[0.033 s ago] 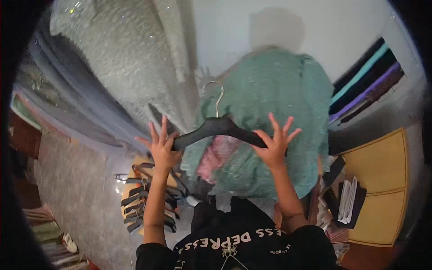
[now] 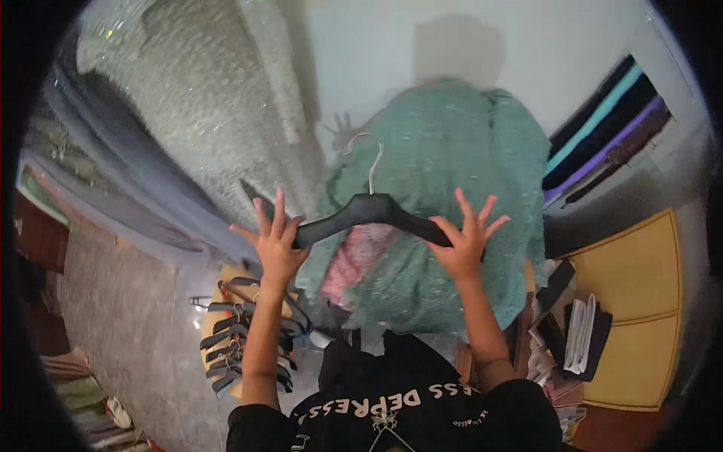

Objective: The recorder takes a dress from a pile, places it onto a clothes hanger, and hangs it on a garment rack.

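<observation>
A black clothes hanger (image 2: 371, 205) with a silver metal hook (image 2: 376, 162) is held up level in front of me, nothing hanging on it. My left hand (image 2: 277, 242) grips its left end between thumb and palm, the other fingers spread upward. At the opposite end, my right hand (image 2: 465, 242) pinches the hanger the same way, fingers fanned out. Behind the hanger is a green textured garment (image 2: 459, 166), with a patch of pink fabric (image 2: 354, 264) showing below the bar. Whether the hanger touches the green garment I cannot tell.
Sparkly pale fabric (image 2: 203, 98) and grey-blue cloth (image 2: 120, 143) hang at left. Several black hangers (image 2: 233, 331) lie on a yellowish board lower left. A yellow panel (image 2: 640, 301) stands at right beside white folded papers (image 2: 580, 335). Dark, turquoise and purple fabrics (image 2: 602, 128) are upper right.
The hanger and both hands have shifted very slightly right, and the hook has moved right with them. The background sits slightly farther left in view. Both hands keep their grip.
</observation>
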Demonstrator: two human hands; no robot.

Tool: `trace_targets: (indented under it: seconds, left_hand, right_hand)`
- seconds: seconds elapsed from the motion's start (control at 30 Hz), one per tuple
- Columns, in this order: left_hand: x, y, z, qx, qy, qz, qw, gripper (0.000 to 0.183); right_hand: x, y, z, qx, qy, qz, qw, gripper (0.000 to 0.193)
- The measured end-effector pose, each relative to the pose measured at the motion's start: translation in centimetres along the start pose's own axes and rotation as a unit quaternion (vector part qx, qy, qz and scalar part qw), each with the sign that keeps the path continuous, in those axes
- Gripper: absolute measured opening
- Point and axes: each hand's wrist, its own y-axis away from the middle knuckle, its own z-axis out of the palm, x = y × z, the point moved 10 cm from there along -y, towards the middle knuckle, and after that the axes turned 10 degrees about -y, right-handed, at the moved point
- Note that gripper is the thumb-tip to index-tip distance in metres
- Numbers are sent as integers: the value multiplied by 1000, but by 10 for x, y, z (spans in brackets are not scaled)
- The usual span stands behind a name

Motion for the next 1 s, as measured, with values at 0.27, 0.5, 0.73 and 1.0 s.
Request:
trace_targets:
  seconds: [0.27, 0.5, 0.73, 1.0]
  left_hand:
    - [161, -104, 22, 124, 53, -32, 990, 70]
    - [268, -154, 40, 151, 82, 15, 985, 44]
    - [301, -194, 76, 101, 52, -22, 993, 36]
    - [280, -194, 65, 128, 82, -34, 988, 13]
  right_hand:
    - [175, 34, -176, 176, 150, 137, 963, 28]
    - [243, 62, -240, 261, 218, 183, 922, 25]
    - [270, 70, -237, 268, 204, 197, 921, 26]
    - [292, 57, -216, 259, 186, 173, 932, 27]
